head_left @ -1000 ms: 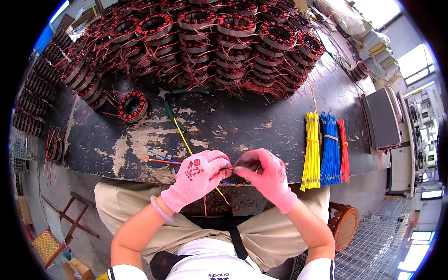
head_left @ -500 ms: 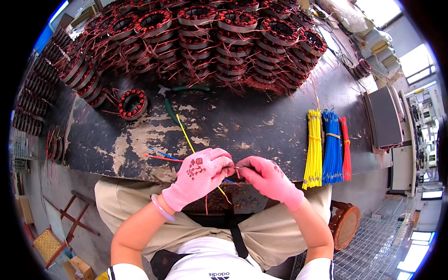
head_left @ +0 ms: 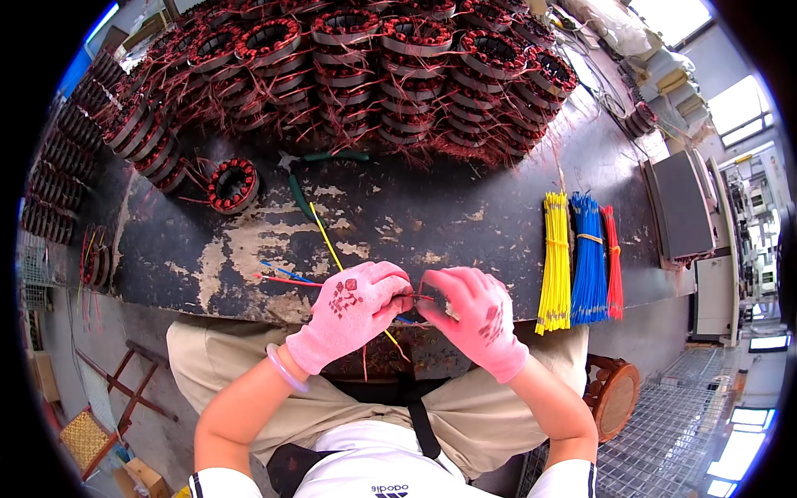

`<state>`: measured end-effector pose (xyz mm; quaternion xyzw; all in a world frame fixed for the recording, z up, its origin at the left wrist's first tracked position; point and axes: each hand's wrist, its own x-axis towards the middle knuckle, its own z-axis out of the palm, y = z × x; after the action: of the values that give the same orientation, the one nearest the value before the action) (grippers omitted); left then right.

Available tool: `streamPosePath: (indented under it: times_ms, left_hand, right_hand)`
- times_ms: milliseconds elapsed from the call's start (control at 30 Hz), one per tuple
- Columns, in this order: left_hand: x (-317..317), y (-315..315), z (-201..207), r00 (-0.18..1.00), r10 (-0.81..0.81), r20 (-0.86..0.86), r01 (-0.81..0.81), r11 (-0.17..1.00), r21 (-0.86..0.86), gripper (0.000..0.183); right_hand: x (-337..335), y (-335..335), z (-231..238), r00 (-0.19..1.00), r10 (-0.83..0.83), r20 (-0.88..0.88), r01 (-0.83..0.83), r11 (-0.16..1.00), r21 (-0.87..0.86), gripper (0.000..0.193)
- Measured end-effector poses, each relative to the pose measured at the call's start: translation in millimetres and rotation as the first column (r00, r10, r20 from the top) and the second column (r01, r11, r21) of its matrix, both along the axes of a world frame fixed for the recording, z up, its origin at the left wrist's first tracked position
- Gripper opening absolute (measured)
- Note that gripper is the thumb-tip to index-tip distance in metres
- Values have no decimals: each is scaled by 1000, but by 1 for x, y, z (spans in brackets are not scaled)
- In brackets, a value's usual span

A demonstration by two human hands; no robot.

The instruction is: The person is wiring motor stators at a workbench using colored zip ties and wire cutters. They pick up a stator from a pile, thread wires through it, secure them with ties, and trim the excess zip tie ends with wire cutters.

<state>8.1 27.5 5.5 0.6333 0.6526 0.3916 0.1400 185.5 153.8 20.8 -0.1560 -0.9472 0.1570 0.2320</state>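
My left hand [head_left: 353,311], in a pink glove with a dark printed pattern, is closed with thumb and fingertips together on lead wires. A yellow wire [head_left: 326,236], a blue wire [head_left: 285,272] and a red wire [head_left: 290,281] stick out on its far left side. The yellow wire's other end shows below the hand, beside a thin reddish wire [head_left: 364,363]. Thin wire ends [head_left: 425,297] poke out past the left fingertips. Around them my gloved right hand [head_left: 473,315] holds its thumb and forefinger apart, with a gap between.
Stacked motor stators [head_left: 415,75] with loose red leads fill the back of the worn black bench [head_left: 465,241]. One stator [head_left: 233,186] lies apart, near green-handled pliers [head_left: 295,178]. Bundles of yellow [head_left: 554,266], blue [head_left: 589,266] and red wires [head_left: 613,266] lie at right.
My right thumb and forefinger have parted from their pinch at the wire ends, and the hand has turned more upright. My left hand keeps its hold, almost unmoved.
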Motion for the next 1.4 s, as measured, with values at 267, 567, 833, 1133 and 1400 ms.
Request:
streamPosePath:
  times_ms: [267,567,833,1133,1400]
  left_hand:
    - [1,2,2,999,-44,-26,45,999,28,14]
    - [1,0,1,999,-40,-22,41,998,37,15]
    - [-1,0,1,998,-54,-35,54,998,19,17]
    - [-1,0,-2,995,-85,-44,87,995,55,18]
    - [-15,-14,6,998,-36,-53,35,999,-20,17]
  right_hand:
    - [-1,11,-7,961,156,230,227,35,-973,27]
    - [-1,6,5,980,150,128,-115,962,-249,14]
    - [-3,8,9,968,185,169,-81,869,-488,18]
    - [-8,13,-4,967,111,229,231,-9,-973,21]
    - [50,4,22,773,227,592,249,751,-612,27]
